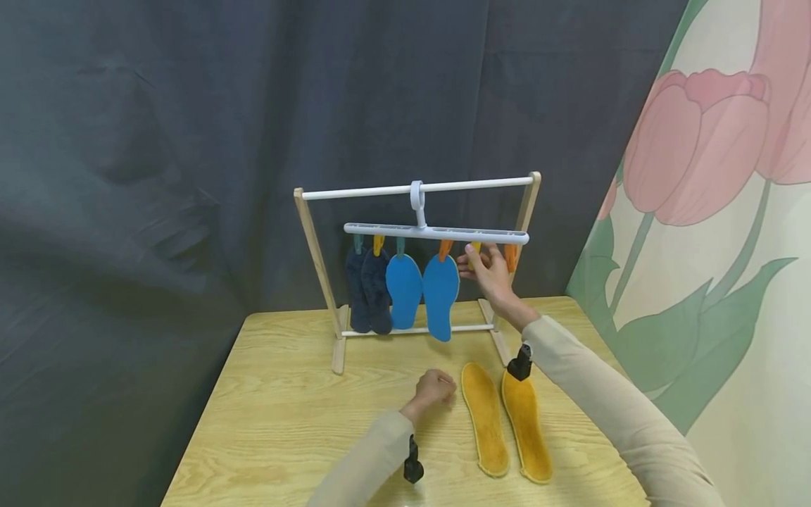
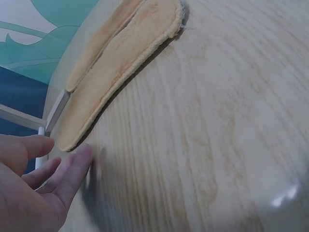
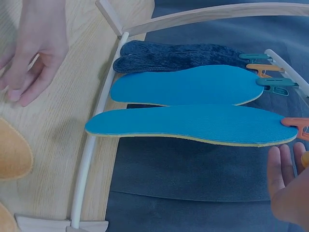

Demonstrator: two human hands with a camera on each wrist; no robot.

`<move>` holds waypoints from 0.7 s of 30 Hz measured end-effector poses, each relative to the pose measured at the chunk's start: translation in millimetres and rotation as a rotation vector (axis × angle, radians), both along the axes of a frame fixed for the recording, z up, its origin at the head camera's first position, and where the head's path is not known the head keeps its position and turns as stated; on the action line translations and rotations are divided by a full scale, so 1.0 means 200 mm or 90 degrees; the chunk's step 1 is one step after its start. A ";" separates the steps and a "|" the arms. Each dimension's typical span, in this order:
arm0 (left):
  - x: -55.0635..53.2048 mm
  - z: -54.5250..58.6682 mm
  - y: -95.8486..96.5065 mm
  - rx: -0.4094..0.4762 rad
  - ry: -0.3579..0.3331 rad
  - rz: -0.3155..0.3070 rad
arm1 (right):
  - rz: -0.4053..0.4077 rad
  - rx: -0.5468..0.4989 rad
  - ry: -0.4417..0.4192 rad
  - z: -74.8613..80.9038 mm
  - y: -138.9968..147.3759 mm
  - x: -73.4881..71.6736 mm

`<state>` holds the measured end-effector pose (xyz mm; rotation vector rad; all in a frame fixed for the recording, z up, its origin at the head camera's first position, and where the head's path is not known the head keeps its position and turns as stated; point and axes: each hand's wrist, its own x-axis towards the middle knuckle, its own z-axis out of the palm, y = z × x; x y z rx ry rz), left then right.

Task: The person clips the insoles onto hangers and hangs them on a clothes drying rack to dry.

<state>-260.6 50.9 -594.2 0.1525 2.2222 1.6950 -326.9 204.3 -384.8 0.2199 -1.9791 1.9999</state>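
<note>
My right hand is raised to the hanger and pinches a yellow clothespin on its right half. An orange clothespin hangs just right of the hand. To its left are two blue insoles and two dark fuzzy insoles, hanging from clothespins. My left hand is low over the table, fingers loosely bent around nothing. Two fuzzy yellow insoles lie side by side to its right. In the left wrist view, the fingertips are close to one yellow insole's end.
A wooden rack with a white top bar stands at the back of the wood-grain table and carries the hanger. Behind it hangs a dark curtain. A wall with painted tulips borders the right side.
</note>
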 end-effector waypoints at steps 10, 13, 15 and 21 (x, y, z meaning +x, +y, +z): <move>0.04 0.01 0.06 0.021 -0.037 0.003 | -0.004 0.011 0.006 0.00 -0.01 0.00; 0.04 0.01 0.07 0.019 -0.038 0.007 | -0.005 0.012 0.006 0.01 -0.01 0.00; 0.04 0.01 0.08 0.018 -0.039 0.003 | -0.002 0.014 0.006 0.01 0.00 0.00; 0.05 0.00 0.11 0.014 -0.050 -0.011 | 0.007 0.009 0.003 -0.01 0.01 -0.01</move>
